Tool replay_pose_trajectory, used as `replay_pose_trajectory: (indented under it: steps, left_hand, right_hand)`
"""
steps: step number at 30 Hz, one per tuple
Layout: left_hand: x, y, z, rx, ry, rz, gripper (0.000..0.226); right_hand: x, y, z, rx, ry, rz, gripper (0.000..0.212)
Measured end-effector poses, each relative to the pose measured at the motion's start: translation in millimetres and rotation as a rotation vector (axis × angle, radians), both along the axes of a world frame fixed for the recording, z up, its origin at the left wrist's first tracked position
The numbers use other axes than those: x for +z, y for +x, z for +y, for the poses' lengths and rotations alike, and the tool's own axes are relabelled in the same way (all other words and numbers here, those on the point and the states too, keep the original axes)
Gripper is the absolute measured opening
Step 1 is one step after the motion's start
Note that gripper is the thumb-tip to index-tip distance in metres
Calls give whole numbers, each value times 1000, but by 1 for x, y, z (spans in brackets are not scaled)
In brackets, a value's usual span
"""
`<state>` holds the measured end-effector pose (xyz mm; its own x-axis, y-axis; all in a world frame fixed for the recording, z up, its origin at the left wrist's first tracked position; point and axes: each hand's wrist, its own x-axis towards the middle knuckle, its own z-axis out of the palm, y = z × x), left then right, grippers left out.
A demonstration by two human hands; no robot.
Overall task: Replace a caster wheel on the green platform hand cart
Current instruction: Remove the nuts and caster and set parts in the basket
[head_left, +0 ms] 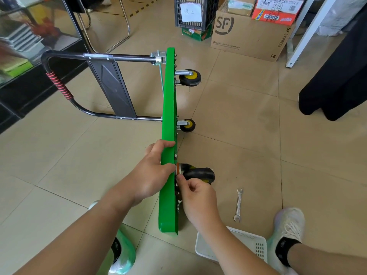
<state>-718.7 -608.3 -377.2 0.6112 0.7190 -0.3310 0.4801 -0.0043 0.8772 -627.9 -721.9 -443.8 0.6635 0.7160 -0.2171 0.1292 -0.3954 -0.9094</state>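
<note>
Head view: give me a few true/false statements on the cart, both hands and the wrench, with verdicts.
1. The green platform cart stands on its side edge, wheels pointing right. True.
2. The right hand holds the silver open-end wrench. False: the wrench lies on the tile floor, apart from both hands.
3. The left hand grips the cart's deck edge. True.
4. The right hand hangs free, touching nothing. False: its fingers pinch at the mount of the nearest black caster wheel.
5. The black tubular handle is folded flat against the deck. False: it sticks out to the left.
</note>
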Motion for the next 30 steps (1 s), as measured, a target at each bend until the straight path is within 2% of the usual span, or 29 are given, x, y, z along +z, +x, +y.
replay_pose_trajectory:
  steps: [5, 7, 10, 12, 14, 15, 18, 20, 22, 24, 25, 28, 30]
  left_hand:
    - [1, 0, -1, -4, 3, 1, 49]
    - [2, 0, -1, -4, 2, 1, 49]
    - [2, 1, -1, -5, 7, 7, 49]
    - [2, 1, 0, -4, 17, 10, 49]
    - [1, 1, 0, -5, 26, 14, 49]
    - [1, 1, 0, -4, 26, 12, 49]
    - [1, 1, 0, -10, 18, 4, 48]
    - [0, 1, 0, -15, 11, -2, 48]
    - [-1, 0, 0, -19, -2, -8, 48]
    - [-2, -1, 1, -23, 4, -5, 49]
    - [-3, -2, 1, -23, 12, -1, 49]
    - [-5, -3, 1, -24, 2, -9, 48]
    - [-7, -4, 2, -28, -15, -23, 47]
  right_hand:
    - [-2, -13, 0, -90, 162, 65, 18]
    - [-3, -11, -3, -77, 158, 84, 17]
    - [-3, -8, -6, -80, 171, 292, 13]
    - [-5, -6, -6, -55, 170, 366, 13]
    - [-4, -3, -7, -9, 128, 337, 9]
    - [-3, -1, -7, 17, 97, 292, 14]
    - [4, 1, -6, 70, 3, 158, 46]
    - [6, 3, -5, 38, -15, 133, 54]
    - [4, 5, -6, -3, 58, 171, 44]
    - [2, 5, -8, 7, 174, 269, 13]
    - [0, 3, -9, 30, 200, 297, 7]
    - [-1, 1, -9, 69, 157, 210, 12]
    - [1, 3, -9, 72, 86, 126, 32]
